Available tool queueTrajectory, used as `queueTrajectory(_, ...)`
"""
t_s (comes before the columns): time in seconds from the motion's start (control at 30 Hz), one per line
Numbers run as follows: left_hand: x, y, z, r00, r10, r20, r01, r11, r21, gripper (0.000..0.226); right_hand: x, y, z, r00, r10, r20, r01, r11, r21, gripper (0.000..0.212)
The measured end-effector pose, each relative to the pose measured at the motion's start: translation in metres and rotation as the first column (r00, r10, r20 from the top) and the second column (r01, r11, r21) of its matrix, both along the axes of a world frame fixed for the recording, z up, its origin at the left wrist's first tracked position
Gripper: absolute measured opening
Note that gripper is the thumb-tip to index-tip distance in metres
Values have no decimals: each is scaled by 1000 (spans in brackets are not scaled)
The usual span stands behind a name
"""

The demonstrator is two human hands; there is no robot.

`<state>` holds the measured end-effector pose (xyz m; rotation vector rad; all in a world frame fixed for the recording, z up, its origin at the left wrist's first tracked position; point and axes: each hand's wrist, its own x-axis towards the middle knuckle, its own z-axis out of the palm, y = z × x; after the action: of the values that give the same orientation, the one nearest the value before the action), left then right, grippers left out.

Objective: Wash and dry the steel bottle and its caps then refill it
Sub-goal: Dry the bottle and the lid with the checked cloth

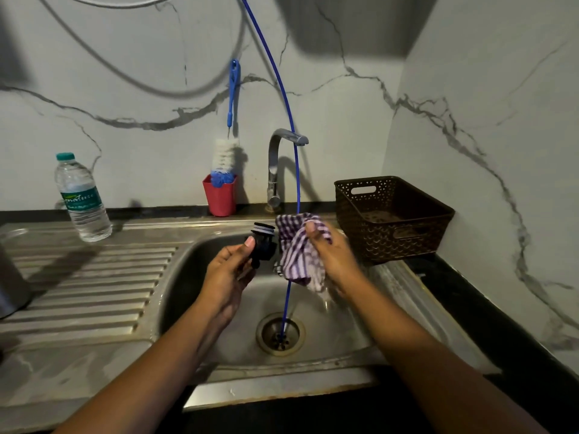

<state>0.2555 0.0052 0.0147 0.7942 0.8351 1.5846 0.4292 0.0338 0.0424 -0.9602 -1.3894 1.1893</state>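
Observation:
Over the steel sink (188,277) my left hand (230,270) grips a black bottle cap (262,242) with white ring seals at its top. Just to its right, my right hand (332,255) holds a purple-and-white checked cloth (300,255), bunched and hanging down beside the cap. A steel object, perhaps the bottle (12,286), shows only partly at the far left edge on the drainboard.
A tap (277,170) stands behind the sink, and a thin blue tube (294,170) runs down into the drain (280,335). A brown basket (391,217) sits at right. A red cup with a brush (221,192) and a plastic water bottle (81,198) stand behind.

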Motion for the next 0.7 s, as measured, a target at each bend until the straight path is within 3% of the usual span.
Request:
queueTrajectory(0.1, 3, -1, 1, 999, -43, 12, 43, 998, 35, 50, -22, -12, -11, 968, 174, 183, -197, 973, 118, 66)
queueTrajectory(0.13, 2, -1, 1, 999, -50, -4, 50, 998, 27, 56, -29, -13, -18, 961, 179, 213, -217, 962, 169, 79)
queueTrajectory(0.2, 0, -3, 4, 996, -59, -70, 59, 998, -2, 46, -34, -12, -22, 957, 101, 272, -174, 950, 259, 90)
queueTrajectory(0.27, -3, -4, 7, 975, -86, -204, 87, 996, -8, 33, -30, -11, -18, 948, 30, 315, -126, 949, 288, 87)
queueTrajectory(0.37, -7, -7, 13, 921, -120, -370, 110, 993, -49, 35, -15, -6, -12, 900, -6, 436, -141, 943, 303, 82)
queueTrajectory(0.53, -18, -5, 16, 870, -177, -460, 138, 984, -116, 33, -1, -7, -7, 765, 28, 644, -315, 888, 335, 78)
queueTrajectory(0.6, -21, -4, 17, 887, -196, -417, 148, 978, -145, 29, -1, -7, -7, 768, 39, 640, -333, 877, 346, 74)
queueTrajectory(0.7, -24, -3, 21, 947, -194, -255, 150, 972, -183, 11, -8, -11, -13, 926, 178, 332, -251, 949, 190, 55)
